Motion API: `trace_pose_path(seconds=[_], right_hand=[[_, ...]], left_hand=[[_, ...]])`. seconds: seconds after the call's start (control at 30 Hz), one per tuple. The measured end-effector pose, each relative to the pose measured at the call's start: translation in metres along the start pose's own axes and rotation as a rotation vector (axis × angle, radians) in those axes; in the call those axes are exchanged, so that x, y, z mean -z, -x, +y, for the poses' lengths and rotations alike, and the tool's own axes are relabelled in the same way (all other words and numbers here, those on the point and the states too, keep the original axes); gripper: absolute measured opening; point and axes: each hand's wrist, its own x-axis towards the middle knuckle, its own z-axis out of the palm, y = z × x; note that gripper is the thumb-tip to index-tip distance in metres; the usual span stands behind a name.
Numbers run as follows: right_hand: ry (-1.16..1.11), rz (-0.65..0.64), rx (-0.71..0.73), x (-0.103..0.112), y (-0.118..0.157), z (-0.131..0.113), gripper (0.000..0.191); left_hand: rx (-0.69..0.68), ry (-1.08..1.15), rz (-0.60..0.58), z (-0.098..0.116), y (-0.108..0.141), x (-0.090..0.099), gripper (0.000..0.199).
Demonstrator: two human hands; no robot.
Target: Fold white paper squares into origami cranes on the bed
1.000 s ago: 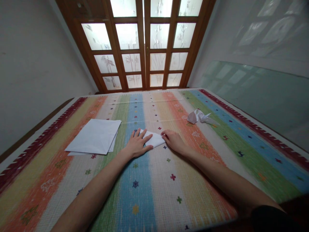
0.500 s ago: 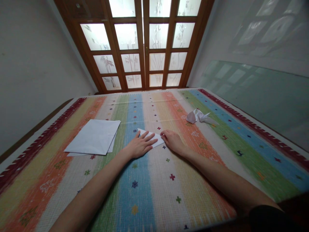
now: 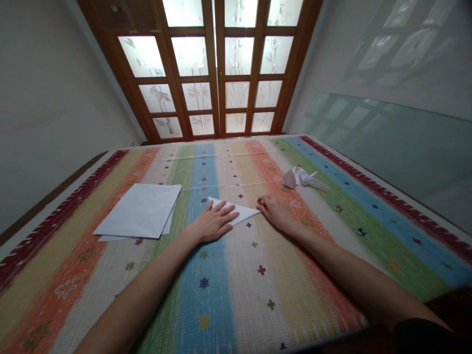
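A folded piece of white paper (image 3: pixel 244 212), pointed at its right end, lies on the striped cloth in front of me. Across its left part my left hand (image 3: pixel 215 223) rests flat, palm down with fingers spread, covering some of the paper. At the pointed right end is my right hand (image 3: pixel 275 211), its fingers curled and pressed together on the tip. The fingertips partly hide that corner.
To the left lies a small stack of white paper sheets (image 3: pixel 138 209). Folded white paper figures (image 3: pixel 300 177) sit at the right, on the striped tablecloth (image 3: pixel 243 305). Beyond the table stand wood-framed glass doors (image 3: pixel 217 78), with walls on both sides.
My right hand has slid to the right along the folded paper, out to its pointed end, uncovering more of it. My left hand stays flat on the paper.
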Motion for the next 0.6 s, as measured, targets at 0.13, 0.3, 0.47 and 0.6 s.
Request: trace_pose_path(seconds=[0.13, 0.3, 0.47, 0.6], right_hand=[[-0.011, 0.153, 0.051, 0.007, 0.008, -0.005, 0.024], [-0.089, -0.114, 0.459, 0.008, 0.025, -0.037, 0.057], [-0.083, -0.347, 0.437, -0.001, 0.037, -0.047, 0.09], [-0.055, -0.371, 0.379, 0.003, 0.042, -0.033, 0.095]], left_hand=[[0.008, 0.004, -0.006, 0.001, 0.0, 0.001, 0.049], [0.023, 0.016, -0.006, 0.003, 0.002, 0.001, 0.049], [0.028, 0.032, -0.026, 0.004, 0.003, 0.001, 0.051], [0.035, 0.037, -0.03, 0.005, 0.003, 0.002, 0.054]])
